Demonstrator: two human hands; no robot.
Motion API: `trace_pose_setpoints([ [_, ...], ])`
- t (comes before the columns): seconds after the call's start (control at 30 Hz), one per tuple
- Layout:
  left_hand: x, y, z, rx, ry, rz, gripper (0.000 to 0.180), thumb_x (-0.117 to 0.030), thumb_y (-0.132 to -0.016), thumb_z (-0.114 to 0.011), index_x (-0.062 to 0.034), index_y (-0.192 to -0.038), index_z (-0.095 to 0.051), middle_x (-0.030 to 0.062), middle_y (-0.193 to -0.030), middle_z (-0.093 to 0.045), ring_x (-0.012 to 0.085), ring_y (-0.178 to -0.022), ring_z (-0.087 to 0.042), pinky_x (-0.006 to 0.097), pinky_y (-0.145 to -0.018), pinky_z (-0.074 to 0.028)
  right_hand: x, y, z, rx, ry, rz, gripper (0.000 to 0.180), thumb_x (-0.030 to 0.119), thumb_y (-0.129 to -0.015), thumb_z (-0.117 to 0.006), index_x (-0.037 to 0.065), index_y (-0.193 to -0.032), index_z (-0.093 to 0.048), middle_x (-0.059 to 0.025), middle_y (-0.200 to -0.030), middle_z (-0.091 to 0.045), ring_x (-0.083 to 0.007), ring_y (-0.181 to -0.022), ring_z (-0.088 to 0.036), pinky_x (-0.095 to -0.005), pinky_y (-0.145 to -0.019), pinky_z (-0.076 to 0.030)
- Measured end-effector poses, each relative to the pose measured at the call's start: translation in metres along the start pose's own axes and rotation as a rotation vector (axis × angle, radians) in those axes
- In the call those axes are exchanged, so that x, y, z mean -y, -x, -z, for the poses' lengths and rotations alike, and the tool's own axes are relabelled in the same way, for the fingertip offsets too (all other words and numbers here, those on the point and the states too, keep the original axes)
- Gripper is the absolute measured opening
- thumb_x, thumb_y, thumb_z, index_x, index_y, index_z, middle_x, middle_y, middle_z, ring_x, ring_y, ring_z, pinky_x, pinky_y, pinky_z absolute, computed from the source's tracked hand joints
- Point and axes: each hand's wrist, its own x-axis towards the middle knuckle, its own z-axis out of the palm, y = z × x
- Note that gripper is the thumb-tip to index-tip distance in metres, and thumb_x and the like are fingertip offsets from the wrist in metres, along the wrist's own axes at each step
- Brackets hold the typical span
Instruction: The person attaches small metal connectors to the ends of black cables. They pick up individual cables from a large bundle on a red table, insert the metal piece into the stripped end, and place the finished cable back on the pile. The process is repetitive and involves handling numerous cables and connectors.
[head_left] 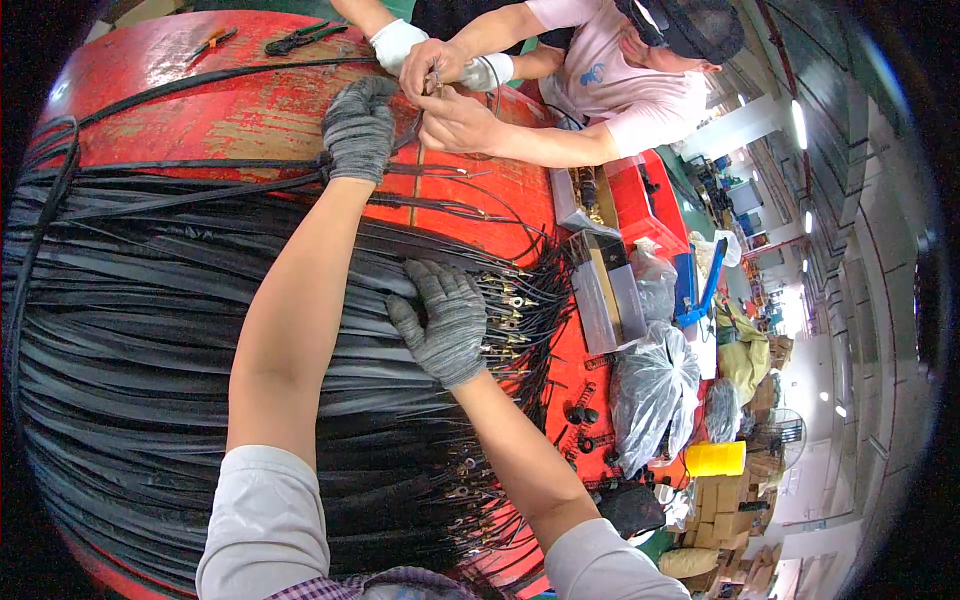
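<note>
— Grey striped knit covers both the left hand (359,133) and the right hand (443,322). How is the right one set?
— Open, its thumb spread away from the fingers, on the black cables (160,340) near their ends.
— And the left?
— Farther up the table, fingers curled, over a narrow strand of cable (280,184). I cannot tell whether it grips anything; the glove hides the contact.
— Where do the cables lie?
— Side by side in a thick heap across the worn red table (240,115), ends toward the right, where brass-coloured ring terminals (515,301) show.
— Who is nearby?
— Just beyond the left hand, a co-worker in a pink T-shirt (645,75) has bare hands (462,122) close together at a small metal piece (432,80). White gloves (399,45) on another person are beside them.
— And the surroundings?
— Green-handled pliers (305,38) lie at the top; to the right stand a red bin (632,200) and a clear plastic bin (630,302), near a clear plastic bag (655,395).
</note>
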Motion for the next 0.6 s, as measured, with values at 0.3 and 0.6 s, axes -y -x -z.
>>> trace_pose_setpoints([
  [0.3, 0.013, -0.001, -0.009, -0.025, 0.079, 0.005, 0.021, -0.008, -0.071, -0.051, -0.0086, -0.088, -0.064, 0.0126, -0.086, -0.063, 0.0288, -0.083, -0.059, 0.037, -0.076, -0.046, -0.001, 0.0, -0.001, 0.001, -0.018, 0.002, 0.041, 0.028, -0.073, -0.063, 0.004, -0.105, -0.056, -0.018, -0.101, -0.057, -0.0358, -0.092, -0.053, -0.0443, -0.087, -0.039],
  [0.6, 0.007, -0.001, -0.003, -0.003, -0.008, -0.035, 0.023, -0.002, -0.074, -0.049, -0.0059, -0.091, -0.063, 0.0094, -0.09, -0.064, 0.0215, -0.085, -0.06, 0.031, -0.079, -0.046, 0.002, -0.001, 0.001, 0.006, -0.02, -0.018, 0.039, 0.027, -0.072, -0.064, 0.004, -0.102, -0.058, -0.0179, -0.096, -0.059, -0.0354, -0.089, -0.054, -0.0435, -0.084, -0.04],
])
